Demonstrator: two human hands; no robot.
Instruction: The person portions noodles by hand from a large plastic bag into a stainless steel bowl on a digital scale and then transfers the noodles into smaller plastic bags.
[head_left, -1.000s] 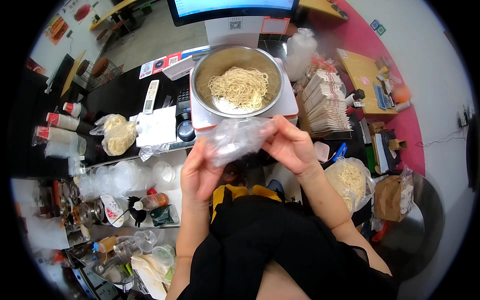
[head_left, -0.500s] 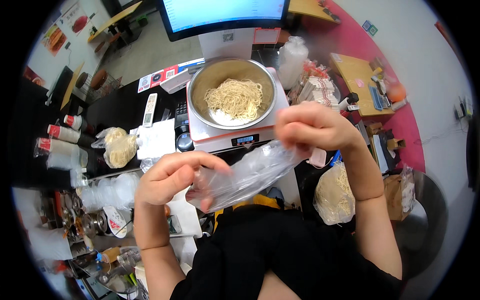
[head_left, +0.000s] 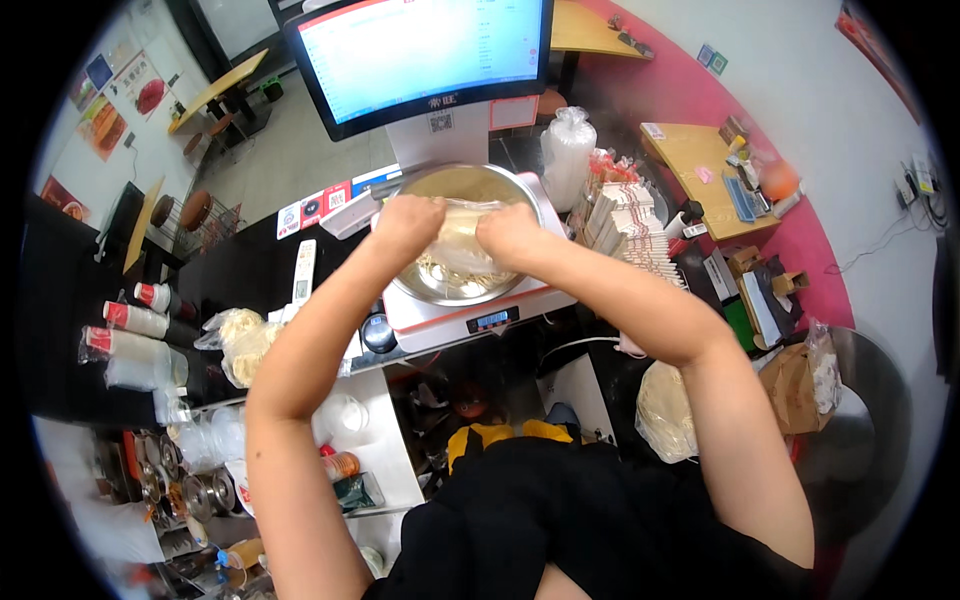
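A steel bowl rests on a white and red electronic scale with a lit display. Over the bowl, a clear plastic bag is stretched between my two hands. My left hand grips one side of the bag near the bowl's left rim, fingers closed. On the opposite side my right hand is closed on the bag too. Pale noodles show below the bag; the bag and my hands hide most of them, and whether any are inside the bag cannot be told.
A monitor stands behind the bowl. Bagged noodles lie at left, and another noodle bag is at right. Stacked paper packets and a roll of clear bags are right of the scale. Cup stacks stand far left.
Both hands have moved forward with the plastic bag, from in front of the scale to over the bowl. The bag now covers much of the noodles. The view has shifted slightly.
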